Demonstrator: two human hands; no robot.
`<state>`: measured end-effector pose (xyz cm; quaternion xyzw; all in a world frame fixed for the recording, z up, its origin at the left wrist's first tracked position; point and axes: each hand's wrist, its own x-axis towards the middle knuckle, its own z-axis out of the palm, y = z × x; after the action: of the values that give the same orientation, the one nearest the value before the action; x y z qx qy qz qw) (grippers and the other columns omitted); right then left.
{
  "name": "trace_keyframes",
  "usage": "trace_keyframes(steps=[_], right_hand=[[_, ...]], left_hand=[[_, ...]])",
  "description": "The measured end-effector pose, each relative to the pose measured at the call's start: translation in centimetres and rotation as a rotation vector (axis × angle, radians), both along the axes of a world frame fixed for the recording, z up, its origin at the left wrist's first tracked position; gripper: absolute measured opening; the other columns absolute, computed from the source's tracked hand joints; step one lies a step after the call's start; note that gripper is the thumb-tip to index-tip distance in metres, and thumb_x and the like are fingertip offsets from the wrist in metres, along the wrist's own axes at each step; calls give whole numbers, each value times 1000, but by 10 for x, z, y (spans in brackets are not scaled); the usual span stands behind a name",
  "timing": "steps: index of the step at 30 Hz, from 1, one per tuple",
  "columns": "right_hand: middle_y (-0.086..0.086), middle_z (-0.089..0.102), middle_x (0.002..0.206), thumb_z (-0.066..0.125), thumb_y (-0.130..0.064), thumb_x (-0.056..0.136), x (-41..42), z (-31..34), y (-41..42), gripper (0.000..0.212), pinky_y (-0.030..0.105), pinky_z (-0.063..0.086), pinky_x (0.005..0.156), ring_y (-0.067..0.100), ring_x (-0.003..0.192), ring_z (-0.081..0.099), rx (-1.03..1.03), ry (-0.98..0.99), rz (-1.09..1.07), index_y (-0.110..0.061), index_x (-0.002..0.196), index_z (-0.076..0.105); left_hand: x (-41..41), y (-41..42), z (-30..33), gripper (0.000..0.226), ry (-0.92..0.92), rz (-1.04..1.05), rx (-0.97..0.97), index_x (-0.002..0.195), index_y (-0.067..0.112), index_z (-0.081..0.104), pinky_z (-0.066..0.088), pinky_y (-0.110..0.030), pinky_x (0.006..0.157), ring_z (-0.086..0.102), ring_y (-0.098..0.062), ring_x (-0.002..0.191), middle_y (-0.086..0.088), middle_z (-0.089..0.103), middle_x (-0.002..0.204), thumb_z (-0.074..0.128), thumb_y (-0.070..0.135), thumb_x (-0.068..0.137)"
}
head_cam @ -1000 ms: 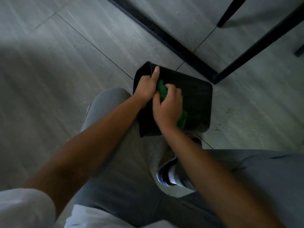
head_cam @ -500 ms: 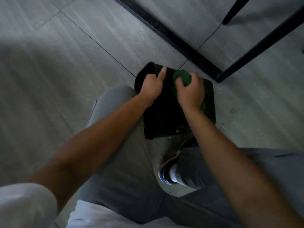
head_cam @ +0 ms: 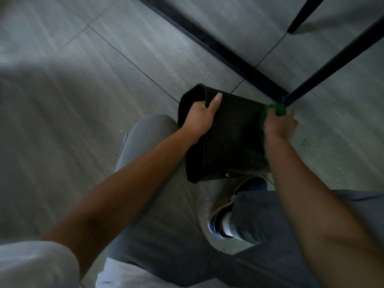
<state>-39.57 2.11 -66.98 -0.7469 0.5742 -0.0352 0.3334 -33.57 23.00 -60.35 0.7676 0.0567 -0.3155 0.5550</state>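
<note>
A black plastic bin (head_cam: 232, 138) lies tilted on its side over my left knee, its open rim toward the left. My left hand (head_cam: 200, 118) grips that rim, fingers inside and thumb along the outer wall. My right hand (head_cam: 279, 125) holds a green cloth (head_cam: 277, 109) against the bin's far right end, near its base. Part of the cloth hangs down the bin's right side under my wrist.
Grey floor tiles lie all around. A black floor strip (head_cam: 218, 48) runs diagonally behind the bin, and black furniture legs (head_cam: 332, 61) meet the floor just beyond my right hand. My foot in a shoe (head_cam: 230, 210) is below the bin.
My right hand has slid the green cloth across the bin's outer wall, from beside my left hand to the far right end. My left hand keeps its grip on the rim.
</note>
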Motion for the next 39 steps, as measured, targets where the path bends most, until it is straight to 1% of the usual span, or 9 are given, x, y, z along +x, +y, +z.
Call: trace_keyframes(steps=[3, 9, 15, 20, 26, 30, 33, 37, 39], right_hand=[[18, 54, 141, 50, -49, 100, -5, -1, 8, 56, 40, 48, 99, 37, 122, 58, 24, 38, -40, -18, 146, 48], [10, 60, 122, 63, -46, 93, 11, 33, 111, 41, 32, 42, 76, 24, 101, 59, -152, -266, 537, -20, 125, 62], [18, 56, 134, 51, -43, 104, -11, 3, 46, 47, 37, 45, 86, 37, 120, 58, -153, 11, 152, -11, 138, 54], [12, 60, 116, 61, -39, 98, -9, 28, 121, 36, 31, 35, 70, 21, 96, 53, -295, -257, 654, -13, 123, 61], [17, 54, 139, 50, -47, 103, -14, -2, 31, 53, 44, 49, 94, 38, 122, 57, -78, 67, 193, -12, 144, 49], [15, 55, 140, 53, -47, 102, -22, -12, 24, 55, 34, 44, 89, 33, 120, 59, 10, -13, 33, -12, 144, 50], [12, 60, 138, 57, -50, 95, -22, -17, 4, 58, 40, 53, 101, 32, 116, 63, 107, -88, -138, -14, 142, 54], [2, 65, 123, 59, -46, 97, -25, -21, -4, 47, 37, 55, 97, 23, 105, 64, 156, -177, -182, -16, 133, 62], [1, 66, 126, 59, -46, 99, -24, -23, -5, 46, 31, 53, 93, 21, 107, 64, 129, -215, -177, -17, 134, 63]], left_hand=[[5, 4, -4, 52, -7, -7, -6, 91, 6, 75, 62, -39, 75, 72, -22, 69, -10, 74, 81, 53, 52, 102], [12, -8, -10, 73, -47, 107, 33, 92, -2, 77, 59, -34, 73, 73, -26, 79, -20, 77, 92, 43, 62, 102], [13, -1, -9, 77, 32, 141, 5, 107, -9, 71, 58, -55, 91, 70, -44, 99, -32, 70, 108, 46, 63, 100], [17, -6, -20, 73, 28, 202, -14, 94, -4, 76, 58, -55, 92, 74, -38, 94, -23, 77, 98, 48, 64, 96], [15, -1, -18, 59, 112, 191, -58, 96, 5, 70, 56, -56, 99, 69, -44, 108, -30, 69, 117, 50, 60, 100], [12, 1, -11, 38, 240, 159, -364, 121, 9, 67, 54, -49, 104, 72, -30, 111, -13, 72, 122, 64, 41, 99], [0, 3, -6, 43, 331, -86, -506, 142, 11, 55, 53, -48, 106, 69, -29, 118, -13, 68, 133, 63, 25, 101], [-14, 22, 2, 58, 208, -745, -4, 146, 18, 54, 49, -31, 108, 64, -9, 112, 3, 64, 133, 71, 38, 95], [-16, 30, -2, 60, 219, -873, 80, 144, 18, 55, 46, -30, 109, 61, -13, 119, 2, 63, 136, 73, 42, 93]])
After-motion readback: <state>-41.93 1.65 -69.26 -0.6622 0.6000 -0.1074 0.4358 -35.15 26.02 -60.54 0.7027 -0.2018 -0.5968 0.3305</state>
